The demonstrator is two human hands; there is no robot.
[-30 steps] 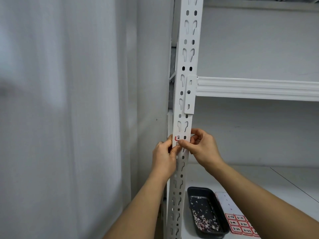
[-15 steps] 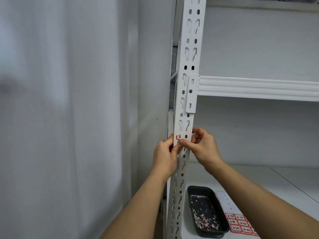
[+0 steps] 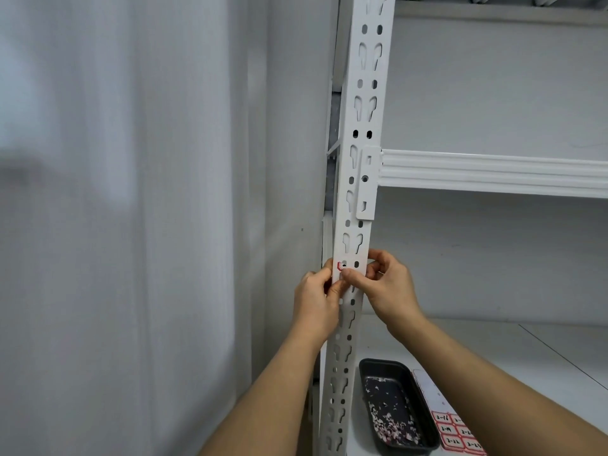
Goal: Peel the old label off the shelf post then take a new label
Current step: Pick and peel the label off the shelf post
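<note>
Old label (image 3: 341, 266) sits on the post (image 3: 360, 159), red corner visible. Left hand (image 3: 316, 302) grips post's edge; right hand (image 3: 386, 284) pinches at the label. Label sheet (image 3: 455, 429) lies right of post's foot.

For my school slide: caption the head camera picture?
Two hands picking a red-edged label off a white slotted metal post.

Old label (image 3: 341, 266) mostly behind hands (image 3: 352, 291)
</note>
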